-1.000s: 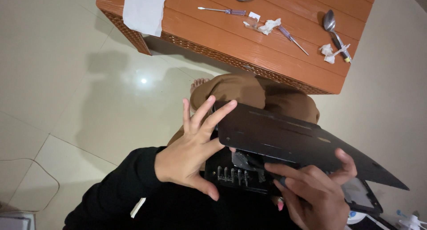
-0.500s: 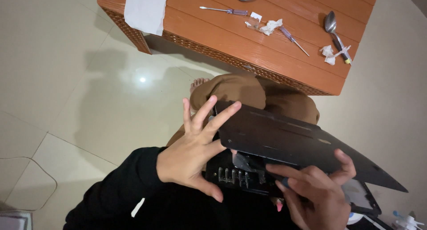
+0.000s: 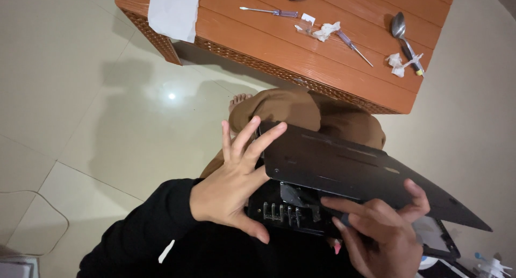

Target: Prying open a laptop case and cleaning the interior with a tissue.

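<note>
Hands work on a black laptop held over the lap. Left hand [image 3: 232, 189] presses spread, unclosed fingers against the loosened bottom cover [image 3: 355, 168]; right hand [image 3: 376, 232] clasps the cover's near edge. Cover is lifted partway, exposing internals, but seemingly not fully off. Screwdrivers [image 3: 271, 12] lie far off on the orange bench [image 3: 322, 63].

home living room, glossy beige tiled floor [image 3: 80, 95], low orange slatted wooden surface [image 3: 301, 47], spoons [image 3: 400, 28] and small screwdrivers [image 3: 269, 11] on it, bare foot [image 3: 239, 101]
</note>
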